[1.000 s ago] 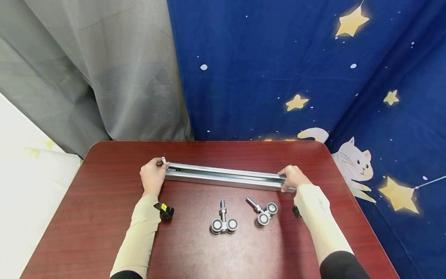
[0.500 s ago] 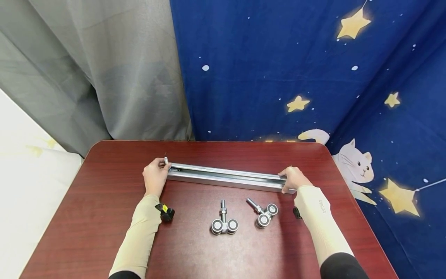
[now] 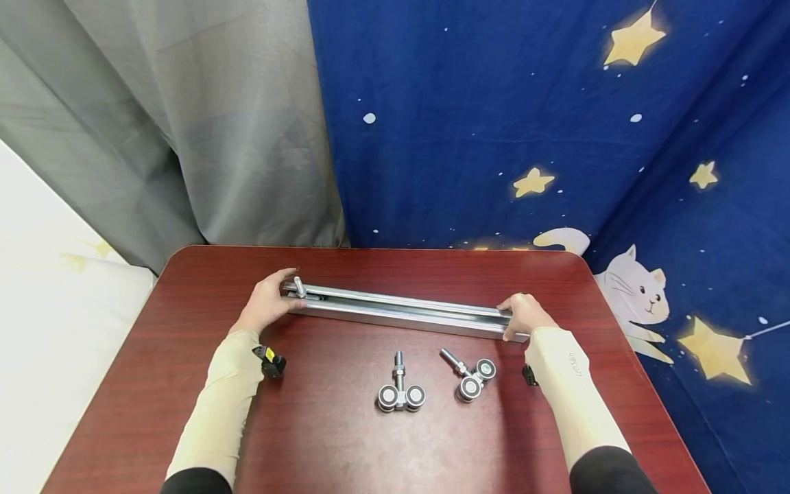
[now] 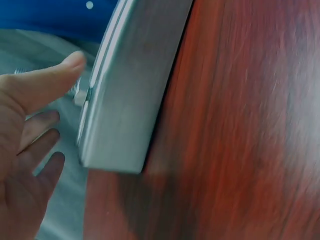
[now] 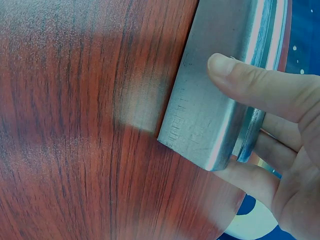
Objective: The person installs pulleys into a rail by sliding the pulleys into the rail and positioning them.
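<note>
A metal channel rail (image 3: 401, 313) lies slot-up across the table, its right end a little nearer me. At its left end a threaded bolt (image 3: 300, 287) stands up from the slot; the part inside the rail is mostly hidden. My left hand (image 3: 264, 303) is spread about that end, thumb and fingers apart around the bolt without pinching it. In the left wrist view the thumb (image 4: 47, 82) partly covers the bolt. My right hand (image 3: 527, 315) grips the rail's right end, with the thumb (image 5: 250, 82) on the near wall and fingers on the far side.
Two roller trolleys lie in front of the rail: a middle trolley (image 3: 401, 394) with its bolt pointing away from me, and a right trolley (image 3: 472, 381) tilted left. The reddish table (image 3: 333, 446) ends at curtains (image 3: 444, 137) behind.
My left hand has let go of the bolt; its fingers have spread and moved slightly back to the left, leaving the bolt standing in the rail. The right hand keeps its grip.
</note>
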`<state>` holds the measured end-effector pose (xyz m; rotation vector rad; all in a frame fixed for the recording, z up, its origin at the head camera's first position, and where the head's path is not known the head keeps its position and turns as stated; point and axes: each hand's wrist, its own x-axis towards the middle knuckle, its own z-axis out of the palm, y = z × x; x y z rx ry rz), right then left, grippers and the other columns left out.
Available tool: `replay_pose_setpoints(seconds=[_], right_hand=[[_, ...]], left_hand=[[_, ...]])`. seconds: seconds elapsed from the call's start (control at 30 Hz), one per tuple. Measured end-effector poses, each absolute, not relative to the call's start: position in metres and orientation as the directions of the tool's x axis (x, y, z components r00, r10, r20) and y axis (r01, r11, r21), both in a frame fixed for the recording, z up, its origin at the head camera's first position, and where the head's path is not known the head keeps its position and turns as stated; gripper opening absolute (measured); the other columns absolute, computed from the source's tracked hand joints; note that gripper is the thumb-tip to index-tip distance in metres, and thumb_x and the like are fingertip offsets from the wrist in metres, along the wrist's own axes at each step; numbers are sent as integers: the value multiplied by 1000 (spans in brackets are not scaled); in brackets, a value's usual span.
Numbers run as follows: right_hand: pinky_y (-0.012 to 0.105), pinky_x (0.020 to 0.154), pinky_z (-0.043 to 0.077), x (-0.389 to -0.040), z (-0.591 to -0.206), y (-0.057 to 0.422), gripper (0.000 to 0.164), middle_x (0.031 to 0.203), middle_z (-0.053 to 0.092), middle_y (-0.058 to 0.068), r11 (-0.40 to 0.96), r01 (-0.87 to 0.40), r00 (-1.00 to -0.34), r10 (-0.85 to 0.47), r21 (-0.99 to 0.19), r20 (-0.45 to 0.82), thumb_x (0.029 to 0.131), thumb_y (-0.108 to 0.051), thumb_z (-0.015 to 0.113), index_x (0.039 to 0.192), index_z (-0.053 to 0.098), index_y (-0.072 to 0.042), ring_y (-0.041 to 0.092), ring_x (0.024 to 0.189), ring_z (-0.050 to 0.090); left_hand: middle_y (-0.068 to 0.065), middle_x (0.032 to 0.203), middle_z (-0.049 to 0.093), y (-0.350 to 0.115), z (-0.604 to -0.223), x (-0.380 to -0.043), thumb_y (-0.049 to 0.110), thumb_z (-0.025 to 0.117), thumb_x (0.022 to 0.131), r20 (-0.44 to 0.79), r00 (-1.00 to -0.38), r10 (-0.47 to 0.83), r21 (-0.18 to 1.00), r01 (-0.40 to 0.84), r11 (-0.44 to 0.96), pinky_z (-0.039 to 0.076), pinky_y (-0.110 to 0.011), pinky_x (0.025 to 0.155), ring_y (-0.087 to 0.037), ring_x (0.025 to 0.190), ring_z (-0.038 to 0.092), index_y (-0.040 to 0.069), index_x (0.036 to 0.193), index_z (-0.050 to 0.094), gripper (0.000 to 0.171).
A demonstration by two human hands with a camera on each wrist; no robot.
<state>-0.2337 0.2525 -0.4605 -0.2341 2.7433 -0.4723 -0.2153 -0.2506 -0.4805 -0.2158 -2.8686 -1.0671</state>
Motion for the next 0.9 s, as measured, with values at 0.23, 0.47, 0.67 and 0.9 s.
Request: replay_pose_setpoints(seconds=[0.23,0.47,0.67,0.9], right_hand=[[46,84,47,-232,-460,253,62,110,62,19,930,-101,-927,-217,-355,-305,49,-6,85,108,65,0,34,102,55],[46,84,47,-231,-460,252,62,109,63,19,930,-93,-930,-208,-355,-304,49,-6,85,107,66,0,33,101,56],[45,85,46,-229,-461,253,63,108,63,18,934,-108,-930,-216,-342,-296,48,-6,85,107,66,0,34,102,55],[45,83,48,-234,-462,254,62,109,62,18,931,-108,-929,-220,-348,-299,49,-6,85,107,66,0,32,101,56]], left_hand=[[-25,122,52,-258,-471,-226,18,82,62,12,-973,232,543,201,815,38,-51,94,-38,112,48,-7,127,45,79],[-25,114,58,-257,-473,-232,19,80,65,-22,-948,316,472,269,840,42,-48,88,-36,104,55,-10,121,49,70],[-19,94,65,-252,-471,-236,23,82,63,-47,-954,295,391,254,885,46,-48,75,-33,83,59,-5,106,61,56],[-7,75,62,-248,-466,-241,27,83,60,-112,-954,278,331,228,916,44,-44,67,-25,70,54,5,81,65,36]])
